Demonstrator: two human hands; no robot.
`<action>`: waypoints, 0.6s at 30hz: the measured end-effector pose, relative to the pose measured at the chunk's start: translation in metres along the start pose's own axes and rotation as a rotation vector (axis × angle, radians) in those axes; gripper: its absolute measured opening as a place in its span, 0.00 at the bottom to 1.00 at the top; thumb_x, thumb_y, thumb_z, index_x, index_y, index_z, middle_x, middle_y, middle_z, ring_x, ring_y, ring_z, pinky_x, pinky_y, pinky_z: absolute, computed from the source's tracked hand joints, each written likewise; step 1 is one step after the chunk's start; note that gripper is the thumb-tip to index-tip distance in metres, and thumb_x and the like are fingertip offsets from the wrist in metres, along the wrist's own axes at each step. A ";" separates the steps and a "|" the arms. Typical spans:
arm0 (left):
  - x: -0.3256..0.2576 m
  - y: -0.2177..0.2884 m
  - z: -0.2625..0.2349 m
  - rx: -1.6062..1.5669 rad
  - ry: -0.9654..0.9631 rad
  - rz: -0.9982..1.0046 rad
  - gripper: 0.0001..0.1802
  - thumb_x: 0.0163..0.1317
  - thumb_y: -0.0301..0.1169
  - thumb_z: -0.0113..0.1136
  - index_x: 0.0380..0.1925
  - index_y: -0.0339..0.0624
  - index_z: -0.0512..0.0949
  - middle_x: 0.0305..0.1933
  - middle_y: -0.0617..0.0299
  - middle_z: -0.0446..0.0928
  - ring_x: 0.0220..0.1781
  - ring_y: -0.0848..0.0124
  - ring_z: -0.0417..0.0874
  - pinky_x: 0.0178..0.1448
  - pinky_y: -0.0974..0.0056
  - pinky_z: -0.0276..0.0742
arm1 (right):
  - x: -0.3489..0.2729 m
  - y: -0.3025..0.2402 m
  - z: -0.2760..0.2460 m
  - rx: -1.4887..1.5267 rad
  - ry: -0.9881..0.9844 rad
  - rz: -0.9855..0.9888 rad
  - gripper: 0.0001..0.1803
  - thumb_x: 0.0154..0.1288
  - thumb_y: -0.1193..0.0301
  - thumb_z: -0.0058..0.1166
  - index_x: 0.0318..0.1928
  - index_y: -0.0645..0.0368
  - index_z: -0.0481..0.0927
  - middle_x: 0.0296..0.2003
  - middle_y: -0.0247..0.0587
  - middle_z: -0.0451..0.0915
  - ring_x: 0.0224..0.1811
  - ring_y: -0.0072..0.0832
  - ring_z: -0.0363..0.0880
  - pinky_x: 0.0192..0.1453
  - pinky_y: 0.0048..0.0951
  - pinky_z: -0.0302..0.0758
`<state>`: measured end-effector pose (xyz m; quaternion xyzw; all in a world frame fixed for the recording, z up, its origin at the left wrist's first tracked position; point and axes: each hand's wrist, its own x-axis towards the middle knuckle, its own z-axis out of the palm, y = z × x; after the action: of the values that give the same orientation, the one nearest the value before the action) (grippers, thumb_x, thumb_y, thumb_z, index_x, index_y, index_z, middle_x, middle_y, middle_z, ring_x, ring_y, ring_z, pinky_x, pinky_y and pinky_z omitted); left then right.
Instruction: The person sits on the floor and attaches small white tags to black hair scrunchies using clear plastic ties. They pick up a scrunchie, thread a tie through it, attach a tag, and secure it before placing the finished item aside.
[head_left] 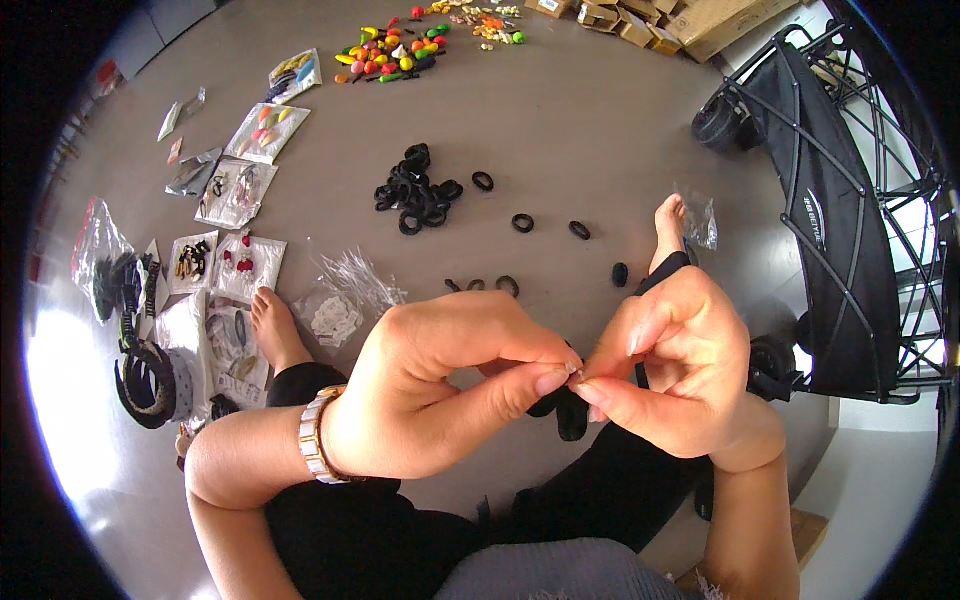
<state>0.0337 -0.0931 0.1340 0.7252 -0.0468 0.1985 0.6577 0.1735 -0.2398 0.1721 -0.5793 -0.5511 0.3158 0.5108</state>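
Two hands are observed raised over the lap, fingertips meeting. On the left hand [425, 395], thumb and forefinger are pinched, and one white-and-gold wristband [318, 435] is worn at the wrist. The right hand [685, 360] is likewise pinched, its remaining fingers curled. What is gripped by both appears to be a small clear piece [574, 368], though it is largely covered. One black bunched item [571, 415] is seen just below the fingertips. Two bare feet [278, 325] are set on the floor [600, 130], well apart. One bundle of clear strips [360, 282] is found near the left foot. Seven loose black rings [522, 223] are counted, nearer than one heap of black rings [413, 190] or level with it. Toward the floor's far edge, one pile of toy fruit [389, 69] is noted.
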 end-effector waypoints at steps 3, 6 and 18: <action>0.001 -0.003 0.002 -0.033 -0.004 -0.025 0.05 0.54 0.24 0.58 0.30 0.34 0.78 0.27 0.57 0.77 0.26 0.71 0.76 0.30 0.69 0.70 | -0.002 0.001 -0.002 0.031 -0.007 0.032 0.11 0.52 0.85 0.55 0.34 0.64 0.69 0.28 0.41 0.76 0.26 0.22 0.78 0.29 0.19 0.75; 0.003 -0.005 0.000 0.022 -0.039 0.032 0.04 0.53 0.23 0.59 0.29 0.34 0.78 0.27 0.57 0.77 0.26 0.69 0.77 0.30 0.68 0.70 | -0.002 0.001 -0.003 0.061 -0.017 0.056 0.11 0.52 0.85 0.55 0.34 0.63 0.68 0.28 0.41 0.76 0.25 0.21 0.77 0.28 0.19 0.75; -0.003 -0.005 0.002 -0.154 -0.061 -0.223 0.01 0.52 0.21 0.59 0.25 0.35 0.77 0.25 0.58 0.76 0.27 0.71 0.74 0.31 0.70 0.67 | -0.002 0.009 0.005 0.307 -0.073 0.190 0.13 0.53 0.84 0.55 0.32 0.60 0.63 0.26 0.40 0.76 0.25 0.20 0.77 0.27 0.18 0.75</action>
<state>0.0333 -0.0945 0.1282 0.6790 -0.0008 0.0979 0.7276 0.1716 -0.2397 0.1614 -0.5321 -0.4574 0.4640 0.5407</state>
